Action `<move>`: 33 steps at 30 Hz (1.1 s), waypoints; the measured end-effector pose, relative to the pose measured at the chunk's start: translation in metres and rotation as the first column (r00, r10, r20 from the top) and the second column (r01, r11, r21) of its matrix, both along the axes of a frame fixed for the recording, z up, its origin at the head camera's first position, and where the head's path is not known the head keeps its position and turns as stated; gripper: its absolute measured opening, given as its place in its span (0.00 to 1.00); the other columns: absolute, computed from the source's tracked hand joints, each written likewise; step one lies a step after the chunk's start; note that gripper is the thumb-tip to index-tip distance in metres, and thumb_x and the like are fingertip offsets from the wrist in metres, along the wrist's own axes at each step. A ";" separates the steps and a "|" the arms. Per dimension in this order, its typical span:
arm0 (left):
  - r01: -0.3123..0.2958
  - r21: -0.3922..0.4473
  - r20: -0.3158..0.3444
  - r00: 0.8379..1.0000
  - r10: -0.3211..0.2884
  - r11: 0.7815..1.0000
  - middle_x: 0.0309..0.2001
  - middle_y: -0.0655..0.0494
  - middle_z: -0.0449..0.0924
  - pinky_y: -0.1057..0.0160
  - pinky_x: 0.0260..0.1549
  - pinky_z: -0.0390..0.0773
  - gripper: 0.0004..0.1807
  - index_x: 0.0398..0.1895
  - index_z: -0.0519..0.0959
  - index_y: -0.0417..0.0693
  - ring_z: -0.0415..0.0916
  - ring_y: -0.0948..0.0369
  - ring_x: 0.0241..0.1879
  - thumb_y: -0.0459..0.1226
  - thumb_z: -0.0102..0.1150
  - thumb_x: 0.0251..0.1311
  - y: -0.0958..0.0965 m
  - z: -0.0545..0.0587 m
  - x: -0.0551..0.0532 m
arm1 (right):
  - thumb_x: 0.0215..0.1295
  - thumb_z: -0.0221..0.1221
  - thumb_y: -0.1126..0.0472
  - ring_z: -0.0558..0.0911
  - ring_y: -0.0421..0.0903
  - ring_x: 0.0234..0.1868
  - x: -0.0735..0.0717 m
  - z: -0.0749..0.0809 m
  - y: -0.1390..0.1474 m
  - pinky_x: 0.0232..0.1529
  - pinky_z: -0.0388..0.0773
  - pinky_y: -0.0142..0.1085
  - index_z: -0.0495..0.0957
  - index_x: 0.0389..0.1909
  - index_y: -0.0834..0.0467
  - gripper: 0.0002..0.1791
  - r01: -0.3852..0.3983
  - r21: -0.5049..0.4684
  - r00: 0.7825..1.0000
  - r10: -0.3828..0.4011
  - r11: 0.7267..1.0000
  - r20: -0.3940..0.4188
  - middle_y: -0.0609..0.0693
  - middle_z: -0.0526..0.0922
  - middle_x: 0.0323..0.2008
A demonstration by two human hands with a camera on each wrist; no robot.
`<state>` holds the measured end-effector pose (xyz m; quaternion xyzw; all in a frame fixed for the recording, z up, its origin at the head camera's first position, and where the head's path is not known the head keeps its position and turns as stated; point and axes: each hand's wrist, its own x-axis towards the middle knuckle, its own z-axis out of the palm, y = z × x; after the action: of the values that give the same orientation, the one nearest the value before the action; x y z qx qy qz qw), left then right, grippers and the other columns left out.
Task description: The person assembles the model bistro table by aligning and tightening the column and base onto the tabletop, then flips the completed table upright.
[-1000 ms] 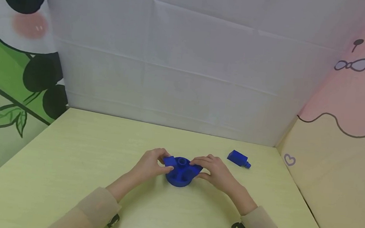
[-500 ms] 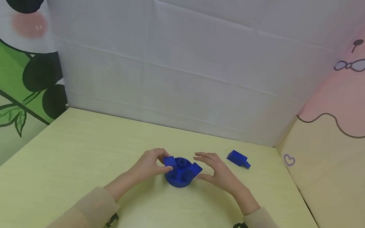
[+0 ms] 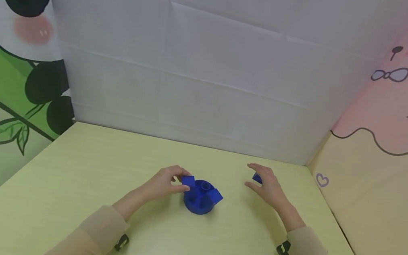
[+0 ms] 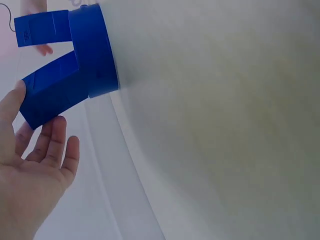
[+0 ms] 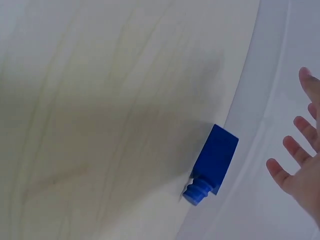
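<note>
A round blue base (image 3: 198, 206) with sockets in its top stands on the table. Two blue blocks rise from it, leaning outward. My left hand (image 3: 165, 184) pinches the left block (image 4: 52, 90) between thumb and fingers. The right block (image 3: 215, 196) stands free of both hands, its far end outward. Away to the right, my right hand (image 3: 271, 187) is spread over a third blue block, with nothing in its grasp. That loose block (image 5: 216, 157) lies on the table, its ridged round peg (image 5: 197, 190) showing in the right wrist view; my hand partly hides it in the head view.
A pale wood-toned table (image 3: 121, 156) carries everything. A white sheet wall (image 3: 208, 83) rises at its back edge. Painted side walls flank it, with a panda at left and a pink figure at right.
My right hand has let go of the base's right block and moved right, over the loose block. My left hand keeps its pinch, the base having shifted slightly.
</note>
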<state>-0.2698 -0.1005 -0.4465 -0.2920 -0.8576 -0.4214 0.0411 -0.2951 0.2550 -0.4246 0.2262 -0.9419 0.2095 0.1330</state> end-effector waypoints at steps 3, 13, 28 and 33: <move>0.045 -0.013 -0.019 0.999 -0.045 0.999 0.39 0.66 0.74 0.63 0.38 0.73 0.21 0.47 0.75 0.56 0.71 0.65 0.38 0.52 0.58 0.51 -0.004 0.001 -0.004 | 0.53 0.62 0.51 0.62 0.57 0.60 -0.008 -0.002 0.012 0.57 0.57 0.56 0.64 0.60 0.53 0.33 0.056 0.012 0.998 -0.056 0.998 0.005 0.55 0.67 0.60; 0.074 -0.030 0.005 0.997 -0.074 0.997 0.44 0.64 0.76 0.64 0.39 0.73 0.25 0.51 0.73 0.50 0.72 0.63 0.41 0.50 0.58 0.50 -0.005 0.004 -0.019 | 0.54 0.61 0.52 0.60 0.61 0.59 -0.026 -0.009 0.039 0.50 0.57 0.63 0.63 0.61 0.54 0.33 0.182 0.020 0.980 -0.183 0.983 0.083 0.59 0.65 0.60; 0.146 -0.045 0.091 0.986 -0.142 0.988 0.50 0.62 0.75 0.59 0.44 0.71 0.21 0.57 0.70 0.52 0.70 0.63 0.47 0.41 0.52 0.60 0.001 0.008 -0.047 | 0.55 0.60 0.51 0.65 0.62 0.55 -0.043 -0.017 0.042 0.48 0.63 0.60 0.65 0.59 0.59 0.32 0.280 0.131 0.937 -0.300 0.951 0.179 0.61 0.71 0.54; 0.166 -0.022 0.140 0.977 -0.162 0.986 0.52 0.59 0.74 0.57 0.49 0.70 0.21 0.58 0.69 0.53 0.70 0.61 0.51 0.40 0.51 0.60 0.005 0.011 -0.056 | 0.55 0.59 0.50 0.66 0.63 0.53 -0.046 -0.018 0.039 0.45 0.65 0.58 0.67 0.57 0.59 0.30 0.321 0.173 0.921 -0.349 0.931 0.170 0.64 0.71 0.53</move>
<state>-0.3256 -0.0953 -0.4351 -0.3326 -0.8384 -0.4280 -0.0579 -0.3409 0.2939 -0.4426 0.0483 -0.9877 0.1377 0.0562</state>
